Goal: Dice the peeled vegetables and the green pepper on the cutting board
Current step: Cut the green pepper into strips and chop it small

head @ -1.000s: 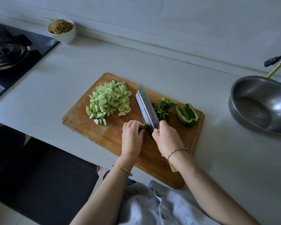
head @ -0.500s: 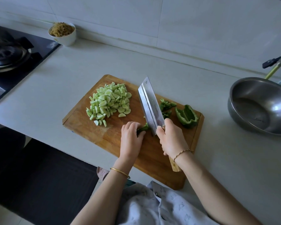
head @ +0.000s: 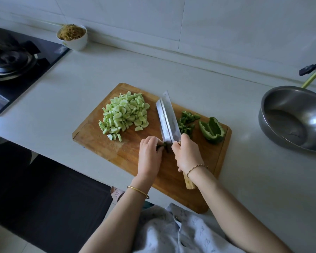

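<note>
on the cutting board [head: 106, 148], left hand [head: 149, 154] pinches a pepper strip [head: 162, 145], right hand [head: 187, 154] grips the cleaver [head: 167, 117].

Pale countertop [head: 190, 75], wooden cutting board [head: 102, 143], steel bowl [head: 299, 99], white bowl [head: 77, 42], stove [head: 16, 70]

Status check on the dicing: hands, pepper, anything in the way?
Left hand holds pepper strip down, right hand grips cleaver. Pale dice piled on cutting board; diced pepper beside cleaver; large pepper piece uncut. Steel bowl off-board, right.

Pale tiled wall [head: 226, 24], white counter [head: 263, 189]
</note>
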`<control>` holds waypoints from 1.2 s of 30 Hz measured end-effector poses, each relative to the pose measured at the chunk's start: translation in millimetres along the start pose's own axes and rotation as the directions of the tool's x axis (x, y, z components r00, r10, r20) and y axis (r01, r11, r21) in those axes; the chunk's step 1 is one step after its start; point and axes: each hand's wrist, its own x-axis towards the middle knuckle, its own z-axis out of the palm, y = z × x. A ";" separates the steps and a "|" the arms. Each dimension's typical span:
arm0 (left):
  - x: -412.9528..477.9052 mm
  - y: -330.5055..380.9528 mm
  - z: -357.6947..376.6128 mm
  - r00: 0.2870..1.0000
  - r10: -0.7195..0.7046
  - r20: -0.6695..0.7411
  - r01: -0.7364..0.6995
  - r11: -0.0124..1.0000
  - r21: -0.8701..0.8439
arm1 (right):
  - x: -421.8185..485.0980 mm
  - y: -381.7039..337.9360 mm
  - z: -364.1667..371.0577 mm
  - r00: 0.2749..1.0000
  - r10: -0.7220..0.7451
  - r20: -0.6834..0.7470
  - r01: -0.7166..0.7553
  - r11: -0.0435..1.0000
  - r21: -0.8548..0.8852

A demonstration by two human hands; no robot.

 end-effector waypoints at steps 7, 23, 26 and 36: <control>-2.7 2.2 -8.9 1.000 0.001 -0.013 -0.001 1.000 0.016 | -8.1 10.1 -12.1 0.998 -0.060 -0.022 0.061 0.997 0.054; -1.1 0.8 -6.8 1.000 -0.015 -0.004 0.015 1.000 0.009 | -14.1 -2.4 1.3 0.996 -0.076 0.052 0.086 0.971 -0.223; -0.8 -1.1 -8.7 1.000 -0.016 0.021 0.015 1.000 0.015 | -8.4 1.2 2.7 0.999 -0.029 0.038 0.032 0.996 -0.081; 1.7 -6.7 -14.3 0.997 0.035 0.069 -0.034 0.999 -0.009 | -13.3 9.5 -9.0 0.997 -0.073 0.003 0.073 0.996 0.059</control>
